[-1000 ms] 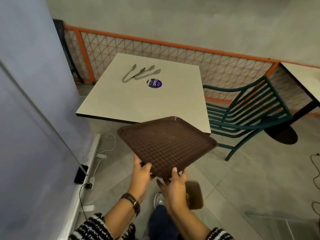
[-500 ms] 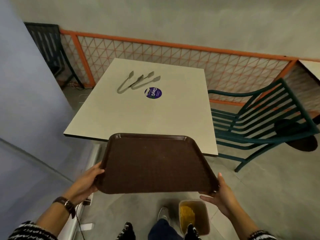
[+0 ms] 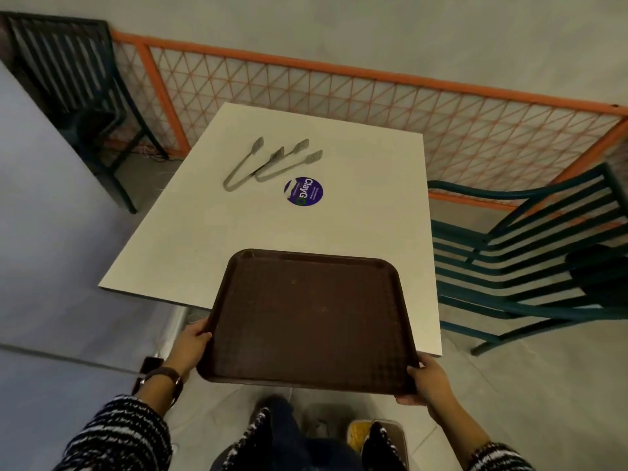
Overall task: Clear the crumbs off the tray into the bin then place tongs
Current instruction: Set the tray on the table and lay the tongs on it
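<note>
A dark brown tray [image 3: 309,321] is held level, its far half over the near edge of the white table [image 3: 210,232]. My left hand [image 3: 190,345] grips the tray's left rim near the front corner. My right hand [image 3: 429,382] grips its front right corner. Two metal tongs [image 3: 268,163] lie side by side at the far left of the table. A small bin [image 3: 397,436] with yellow contents stands on the floor by my feet, partly hidden by my legs.
A round purple sticker [image 3: 303,192] sits on the table near the tongs. A green slatted chair [image 3: 530,266] stands right of the table and a dark chair [image 3: 68,83] at the far left. An orange mesh fence [image 3: 373,96] runs behind.
The tray went from tilted over the bin, both hands at one corner, to level with one hand on each side. It has since moved forward over the table's near edge.
</note>
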The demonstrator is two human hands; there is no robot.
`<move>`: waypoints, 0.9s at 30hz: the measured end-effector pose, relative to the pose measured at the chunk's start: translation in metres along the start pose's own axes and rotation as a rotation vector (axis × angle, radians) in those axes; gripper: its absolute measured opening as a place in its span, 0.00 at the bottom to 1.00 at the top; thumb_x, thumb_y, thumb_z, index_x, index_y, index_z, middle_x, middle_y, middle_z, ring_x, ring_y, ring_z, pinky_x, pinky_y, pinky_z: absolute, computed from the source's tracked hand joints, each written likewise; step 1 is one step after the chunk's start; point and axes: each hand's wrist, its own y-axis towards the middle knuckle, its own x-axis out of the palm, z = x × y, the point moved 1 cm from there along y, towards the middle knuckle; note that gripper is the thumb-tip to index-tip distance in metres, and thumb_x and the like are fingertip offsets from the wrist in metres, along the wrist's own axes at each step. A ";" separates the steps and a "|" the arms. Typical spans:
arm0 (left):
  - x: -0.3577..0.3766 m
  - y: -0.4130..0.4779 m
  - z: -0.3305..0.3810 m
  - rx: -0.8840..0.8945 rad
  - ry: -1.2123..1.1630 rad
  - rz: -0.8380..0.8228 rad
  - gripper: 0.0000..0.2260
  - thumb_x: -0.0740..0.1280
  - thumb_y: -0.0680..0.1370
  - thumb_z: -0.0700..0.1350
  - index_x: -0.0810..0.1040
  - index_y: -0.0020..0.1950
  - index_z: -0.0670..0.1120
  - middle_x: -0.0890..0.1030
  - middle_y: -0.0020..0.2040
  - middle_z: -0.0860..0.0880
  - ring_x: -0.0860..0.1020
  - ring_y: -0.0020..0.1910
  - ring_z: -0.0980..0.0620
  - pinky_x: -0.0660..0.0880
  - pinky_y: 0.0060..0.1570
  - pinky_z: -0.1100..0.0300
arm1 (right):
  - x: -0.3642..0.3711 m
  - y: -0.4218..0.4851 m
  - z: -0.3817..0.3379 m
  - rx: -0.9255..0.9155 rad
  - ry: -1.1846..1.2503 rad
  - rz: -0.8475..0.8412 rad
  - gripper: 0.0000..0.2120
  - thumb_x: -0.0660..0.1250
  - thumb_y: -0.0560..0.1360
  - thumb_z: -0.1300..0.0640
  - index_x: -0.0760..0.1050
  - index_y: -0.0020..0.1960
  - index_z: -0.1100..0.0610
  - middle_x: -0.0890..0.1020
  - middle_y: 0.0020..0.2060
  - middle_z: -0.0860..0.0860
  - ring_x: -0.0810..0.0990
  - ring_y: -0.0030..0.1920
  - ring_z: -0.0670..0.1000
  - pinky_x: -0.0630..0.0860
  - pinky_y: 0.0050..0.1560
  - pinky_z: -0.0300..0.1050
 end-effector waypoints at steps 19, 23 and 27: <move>0.023 0.164 0.109 0.222 0.354 -0.059 0.18 0.59 0.75 0.37 0.75 0.63 0.49 0.83 0.50 0.41 0.76 0.41 0.46 0.71 0.38 0.54 | 0.022 0.124 -0.104 0.154 -0.089 0.264 0.16 0.60 0.77 0.68 0.65 0.63 0.59 0.77 0.57 0.63 0.77 0.41 0.59 0.77 0.25 0.49; 0.035 0.179 0.130 0.236 0.373 -0.063 0.19 0.60 0.75 0.35 0.75 0.63 0.48 0.83 0.51 0.41 0.75 0.41 0.47 0.69 0.36 0.57 | 0.014 0.143 -0.120 0.168 -0.091 0.279 0.15 0.60 0.77 0.69 0.65 0.62 0.58 0.77 0.51 0.60 0.77 0.42 0.59 0.78 0.25 0.49; 0.051 0.195 0.148 0.259 0.374 -0.055 0.20 0.60 0.74 0.34 0.74 0.64 0.48 0.83 0.49 0.41 0.75 0.39 0.47 0.67 0.36 0.58 | 0.005 0.165 -0.136 0.175 -0.121 0.286 0.15 0.60 0.77 0.69 0.65 0.61 0.58 0.77 0.56 0.63 0.77 0.42 0.59 0.76 0.23 0.48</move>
